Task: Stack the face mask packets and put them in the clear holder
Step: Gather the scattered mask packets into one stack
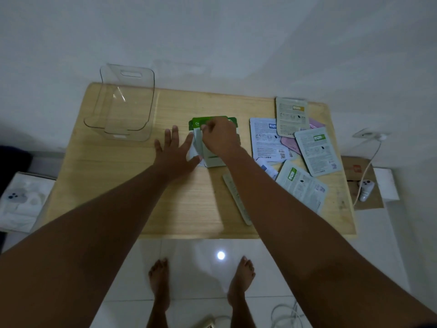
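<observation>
Dim, flat indoor light, bluish cast. 1 small bright glare spot on glossy floor tile (221, 255) near, between feet. Soft shadows fall under forearms across wooden table (132, 185). Faint reflections on clear holder (123, 102). Right hand (220, 138) slightly motion-blurred. Wide-angle bending at edges; packet print unreadable.

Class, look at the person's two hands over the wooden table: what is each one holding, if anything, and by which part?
The right hand pinches a packet at its top edge, over the green-topped stack. The left hand holds nothing; it lies open, fingers spread, against the stack's left side.
</observation>
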